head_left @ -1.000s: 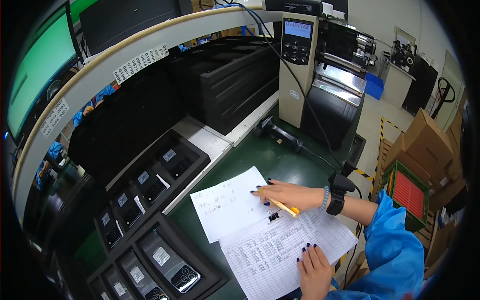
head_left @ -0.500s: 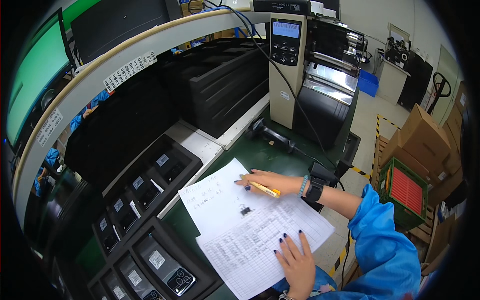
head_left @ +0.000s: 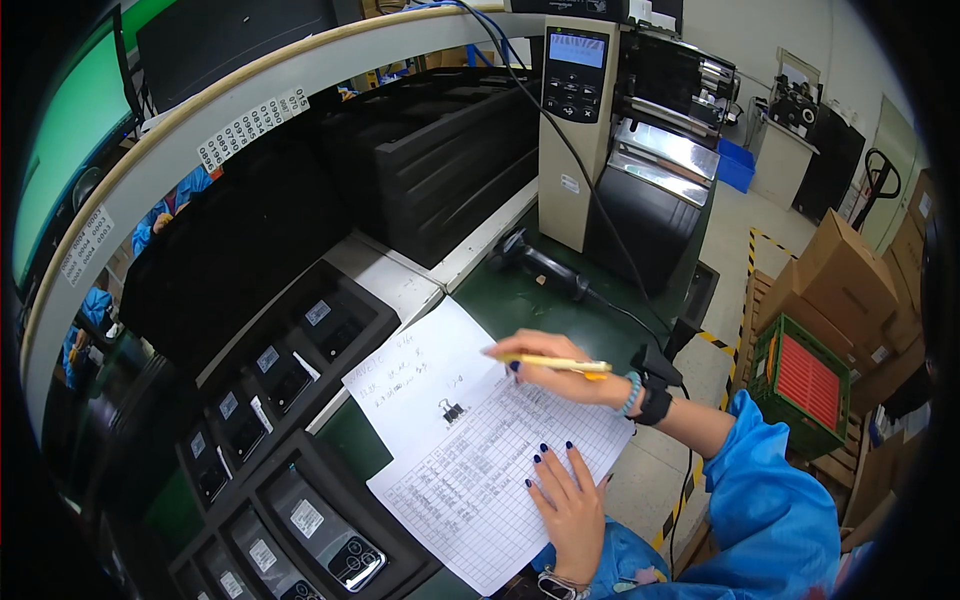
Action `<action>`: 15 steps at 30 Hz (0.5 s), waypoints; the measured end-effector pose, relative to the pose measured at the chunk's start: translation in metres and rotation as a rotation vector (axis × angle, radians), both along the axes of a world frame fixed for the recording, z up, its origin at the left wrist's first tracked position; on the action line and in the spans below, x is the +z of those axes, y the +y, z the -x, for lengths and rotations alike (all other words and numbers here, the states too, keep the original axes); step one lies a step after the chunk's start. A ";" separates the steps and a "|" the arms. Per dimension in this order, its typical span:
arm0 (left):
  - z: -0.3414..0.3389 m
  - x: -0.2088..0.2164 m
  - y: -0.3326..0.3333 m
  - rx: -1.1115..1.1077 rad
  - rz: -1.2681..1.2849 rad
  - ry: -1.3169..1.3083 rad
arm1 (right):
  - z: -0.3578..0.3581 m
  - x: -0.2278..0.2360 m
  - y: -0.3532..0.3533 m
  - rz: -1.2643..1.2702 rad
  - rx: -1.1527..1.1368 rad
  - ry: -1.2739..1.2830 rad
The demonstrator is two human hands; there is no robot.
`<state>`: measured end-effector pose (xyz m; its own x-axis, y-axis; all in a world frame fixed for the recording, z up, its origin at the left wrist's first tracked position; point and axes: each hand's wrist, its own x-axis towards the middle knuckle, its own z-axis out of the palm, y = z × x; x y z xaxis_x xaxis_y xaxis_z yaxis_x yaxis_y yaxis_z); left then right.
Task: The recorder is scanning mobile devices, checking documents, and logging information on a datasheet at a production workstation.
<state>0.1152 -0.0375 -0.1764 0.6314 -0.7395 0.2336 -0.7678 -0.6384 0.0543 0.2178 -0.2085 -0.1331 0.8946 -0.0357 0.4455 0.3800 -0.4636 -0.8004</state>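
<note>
My right hand (head_left: 572,384) is closed around a yellow pen (head_left: 562,362), held nearly level above the right side of a white sheet with handwriting (head_left: 415,345). My left hand (head_left: 572,518) lies flat with spread fingers on a gridded form (head_left: 425,510) filled with small writing. The form overlaps the white sheet's lower part. A black binder clip (head_left: 453,411) sits near where the two papers meet. Both papers rest on the dark green tabletop (head_left: 355,432), with the form's near edge close to my body.
Black foam trays (head_left: 385,322) hold several phone-like devices at left. A handheld scanner (head_left: 545,268) lies beyond the papers, beside a label printer (head_left: 575,150). Stacked black trays (head_left: 440,180) stand behind. Right of the table are cardboard boxes (head_left: 845,270) and a green crate (head_left: 800,385).
My right hand has shifted right across the paper, and the pen has swung to nearly level. The papers, the clip and my left hand have moved left.
</note>
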 end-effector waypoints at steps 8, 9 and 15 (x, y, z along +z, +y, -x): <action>-0.001 -0.004 -0.006 0.060 -0.096 -0.198 | 0.052 -0.026 0.017 -0.342 0.038 0.379; -0.001 -0.005 -0.008 0.057 -0.093 -0.196 | 0.054 -0.031 0.017 -0.257 0.002 0.343; 0.000 -0.010 -0.011 0.081 -0.078 -0.258 | 0.060 -0.035 0.016 -0.024 -0.012 0.237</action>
<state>0.1153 -0.0486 -0.1867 0.6160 -0.7112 0.3389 -0.6965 -0.6926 -0.1876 0.1582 -0.1928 -0.1680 0.9735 -0.0551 0.2221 0.1749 -0.4467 -0.8774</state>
